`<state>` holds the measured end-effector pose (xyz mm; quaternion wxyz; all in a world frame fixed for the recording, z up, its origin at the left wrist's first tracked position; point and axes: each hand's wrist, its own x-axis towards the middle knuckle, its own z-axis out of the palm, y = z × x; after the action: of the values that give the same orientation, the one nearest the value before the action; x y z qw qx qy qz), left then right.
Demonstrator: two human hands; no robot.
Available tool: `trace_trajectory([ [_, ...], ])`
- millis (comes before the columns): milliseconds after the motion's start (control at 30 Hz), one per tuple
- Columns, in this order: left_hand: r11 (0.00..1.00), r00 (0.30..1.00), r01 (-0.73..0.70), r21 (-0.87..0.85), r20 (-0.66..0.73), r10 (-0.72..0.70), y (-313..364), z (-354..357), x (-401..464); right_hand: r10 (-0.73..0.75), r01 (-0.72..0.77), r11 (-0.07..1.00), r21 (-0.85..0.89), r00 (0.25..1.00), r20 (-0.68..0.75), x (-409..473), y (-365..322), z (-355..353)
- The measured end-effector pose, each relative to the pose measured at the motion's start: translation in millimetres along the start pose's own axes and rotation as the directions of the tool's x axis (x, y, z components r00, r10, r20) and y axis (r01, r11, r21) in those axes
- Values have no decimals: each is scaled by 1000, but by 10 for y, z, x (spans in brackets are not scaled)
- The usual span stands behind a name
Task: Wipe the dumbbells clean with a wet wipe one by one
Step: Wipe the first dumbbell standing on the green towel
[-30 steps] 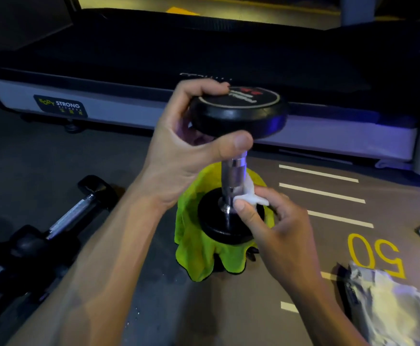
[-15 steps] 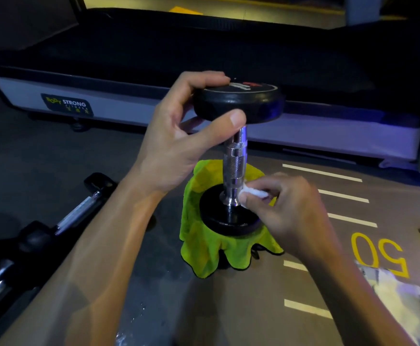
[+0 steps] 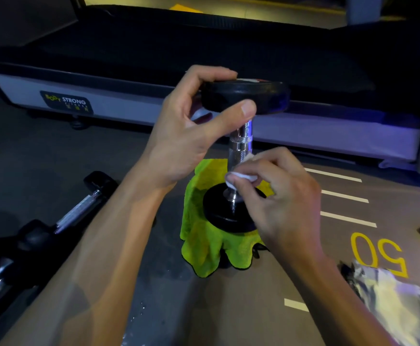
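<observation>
Nearest, bottom right on the floor: a crinkled wipe packet (image 3: 401,298), silvery, blurred. Bottom left: two other dumbbells (image 3: 54,228) lying on their sides, black heads, chrome handles, close beside each other.

Right hand (image 3: 281,198) comes in from lower right, fingers curled, thumb and fingertips pinching a small white wet wipe (image 3: 241,177) against the lower part of the chrome handle. Wipe is wadded, mostly hidden by the fingers. Just beyond the hand, painted on the floor: yellow "50" (image 3: 378,253), seen upside down, and a few short white lines (image 3: 343,196).

The dumbbell being cleaned (image 3: 241,146) stands upright on end, bottom head resting on a yellow-green cloth (image 3: 204,245) draped over something low I can't make out. Handle is knurled chrome, heads black.

Left hand (image 3: 186,136) grips the top head: thumb across its near rim, index finger hooked over the top edge, remaining fingers behind the head and largely hidden. Hold looks firm, steadying it vertical.

Far side: a treadmill (image 3: 154,106) across the whole width, dark belt, grey side rail with a "BODY STRONG" label (image 3: 66,102).
</observation>
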<state>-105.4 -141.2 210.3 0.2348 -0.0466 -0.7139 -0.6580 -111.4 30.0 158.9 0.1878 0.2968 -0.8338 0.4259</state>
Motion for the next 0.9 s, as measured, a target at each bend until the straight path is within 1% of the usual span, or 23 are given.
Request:
trace_trajectory([
  [67, 1000, 1000, 10, 1, 2, -10, -4, -14, 4, 10, -10, 1000, 8, 999, 46, -46, 37, 11],
  [167, 1000, 1000, 16, -6, 3, -16, -23, -59, -7, 56, -59, 998, 11, 982, 182, -105, 65, 12],
  [233, 1000, 1000, 17, -9, 1, -17, -27, -67, -23, 4, -2, 1000, -14, 983, 181, -36, 41, 8],
  [300, 1000, 1000, 19, -6, 4, -18, -13, -44, -28, -94, 112, 986, -127, 986, 140, 48, -35, 54],
  [367, 1000, 1000, 18, 5, 9, -18, -2, -31, -27, -150, 178, 952, -250, 980, 130, 64, -106, 150],
  [433, 1000, 1000, 13, 21, 21, -13, -7, -24, -20, -122, 168, 921, -352, 981, 150, 23, -153, 213],
  [500, 999, 1000, 4, 40, 18, -5, -19, -25, -16, -76, 141, 915, -378, 981, 180, -20, -157, 216],
  [567, 999, 1000, 2, 42, 10, -3, -27, -32, -11, -35, 116, 923, -367, 975, 221, -15, -142, 166],
  [633, 1000, 1000, 9, 25, 5, -9, -32, -54, -2, 41, 52, 939, -341, 965, 261, -8, -95, 101],
  [700, 1000, 1000, 11, 15, -12, -11, -41, -86, 2, 91, -23, 970, -244, 958, 271, -33, -25, 44],
  [800, 1000, 1000, 20, -3, -20, -20, -51, -107, -1, 100, -87, 994, -69, 967, 235, -167, 14, -11],
  [900, 1000, 1000, 19, -5, 0, -19, -52, -84, -6, 131, -140, 990, 20, 962, 241, -216, 50, -30],
])
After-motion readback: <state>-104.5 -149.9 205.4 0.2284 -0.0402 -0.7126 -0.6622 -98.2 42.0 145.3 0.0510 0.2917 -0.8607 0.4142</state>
